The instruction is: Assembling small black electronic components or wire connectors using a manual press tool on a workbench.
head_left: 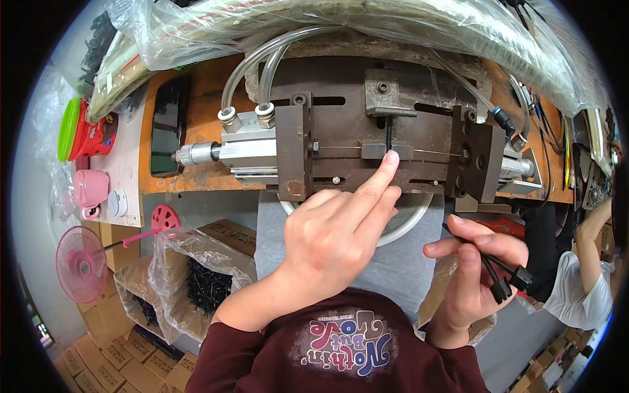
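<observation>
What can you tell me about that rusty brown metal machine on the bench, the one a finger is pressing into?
The rusty brown metal fixture lies flat on the orange workbench. Its dark plates carry slots, bolts and two upright blocks. A silver cylinder with two clear hoses joins its left side. The left hand presses a fingertip on a thin black piece standing in its central slot.

- Bright, even light from above — colours read clean and nothing is lost in darkness.
- Shadows are soft; the faint ones sit under the metal fixture [386, 147] and below the left hand [337, 229].
- Glare streaks the clear plastic sheeting [367, 26] along the top, and the phone screen [169, 124] shows a dull sheen.
- Strong fisheye bending — the bench edge [196, 187] curves, and a black rim closes in the corners.
- The centre is sharp; the rim softens slightly.
</observation>
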A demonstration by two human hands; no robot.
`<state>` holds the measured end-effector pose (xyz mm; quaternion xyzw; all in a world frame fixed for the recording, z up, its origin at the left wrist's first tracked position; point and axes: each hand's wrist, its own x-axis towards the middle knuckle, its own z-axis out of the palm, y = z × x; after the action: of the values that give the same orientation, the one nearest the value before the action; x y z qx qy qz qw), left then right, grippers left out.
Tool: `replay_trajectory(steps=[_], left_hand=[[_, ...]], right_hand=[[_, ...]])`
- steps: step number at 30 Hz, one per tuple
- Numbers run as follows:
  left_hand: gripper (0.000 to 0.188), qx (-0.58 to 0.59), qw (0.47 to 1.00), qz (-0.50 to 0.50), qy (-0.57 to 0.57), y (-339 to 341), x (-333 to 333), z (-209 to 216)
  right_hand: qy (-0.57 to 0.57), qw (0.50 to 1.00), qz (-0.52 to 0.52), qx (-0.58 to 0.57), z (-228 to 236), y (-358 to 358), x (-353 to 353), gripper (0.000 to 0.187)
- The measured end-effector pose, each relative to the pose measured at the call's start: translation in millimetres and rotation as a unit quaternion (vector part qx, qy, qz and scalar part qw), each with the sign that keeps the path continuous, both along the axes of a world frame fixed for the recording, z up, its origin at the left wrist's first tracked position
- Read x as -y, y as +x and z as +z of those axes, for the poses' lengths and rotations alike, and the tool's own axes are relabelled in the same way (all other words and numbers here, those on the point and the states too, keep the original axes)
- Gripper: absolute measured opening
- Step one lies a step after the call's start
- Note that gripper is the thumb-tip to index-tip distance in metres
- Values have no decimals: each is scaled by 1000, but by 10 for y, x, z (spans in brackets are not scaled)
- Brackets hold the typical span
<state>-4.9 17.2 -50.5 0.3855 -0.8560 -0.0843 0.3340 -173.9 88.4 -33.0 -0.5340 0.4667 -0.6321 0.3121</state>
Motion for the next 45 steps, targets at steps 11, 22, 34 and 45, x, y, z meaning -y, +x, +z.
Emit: replay_trajectory(steps=[11,22,34,45], left_hand=[[31,-20,999,-11,45,19,1,55],[36,-258,933,-141,208,168,-167,289],[29,2,999,-14,-38,17,-7,-31],[27,45,999,-1,3,-7,15,66]], right_hand=[[-54,912,-124,-388,34,-45,22,21],[-213,827,-116,-508,-136,96,357,33],[-81,961,-5,-266,13,-66,68,72],[-73,959,23,-271,-45,-51,70,43]])
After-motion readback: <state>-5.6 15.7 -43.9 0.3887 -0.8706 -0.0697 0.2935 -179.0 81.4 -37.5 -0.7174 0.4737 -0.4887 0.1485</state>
